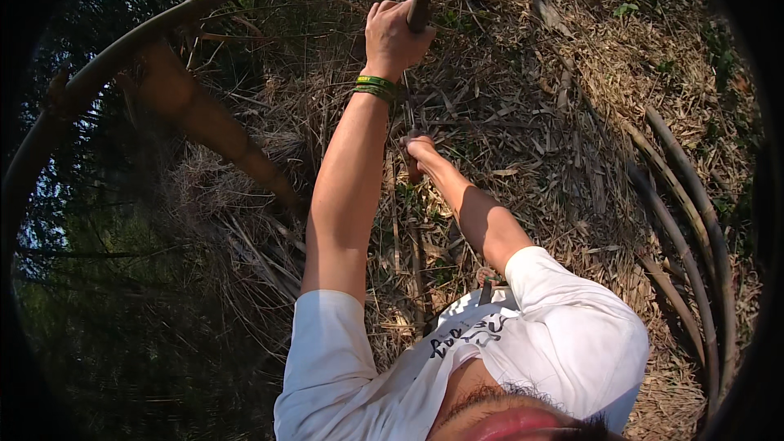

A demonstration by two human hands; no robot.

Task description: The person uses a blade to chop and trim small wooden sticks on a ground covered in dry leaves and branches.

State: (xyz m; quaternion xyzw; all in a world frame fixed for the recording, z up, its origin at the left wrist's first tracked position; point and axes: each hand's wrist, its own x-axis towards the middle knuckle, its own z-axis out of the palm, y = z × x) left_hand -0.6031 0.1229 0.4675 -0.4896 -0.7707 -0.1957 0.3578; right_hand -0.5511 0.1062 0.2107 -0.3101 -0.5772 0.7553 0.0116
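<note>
My left hand (pixel 396 37), with green bands at the wrist, is raised far out ahead and closed around a dark wooden handle (pixel 419 10), whose blunt end sticks out past the fingers. A narrow metal length (pixel 409 102) runs from beside that wrist down toward my right hand (pixel 418 149). My right hand is closed too, lower and nearer to me, around a brown grip (pixel 413 170) mostly hidden by the fingers. Both seem to belong to one long tool, though the arms hide part of it and I cannot tell its kind.
A thick green bamboo stem (pixel 155 23) arches across the upper left, above a blurred brown trunk (pixel 196 106). Dry twigs (pixel 253 253) tangle left of my arm. Several bent bamboo poles (pixel 694 220) lie at the right on a litter of dry leaves (pixel 523 163).
</note>
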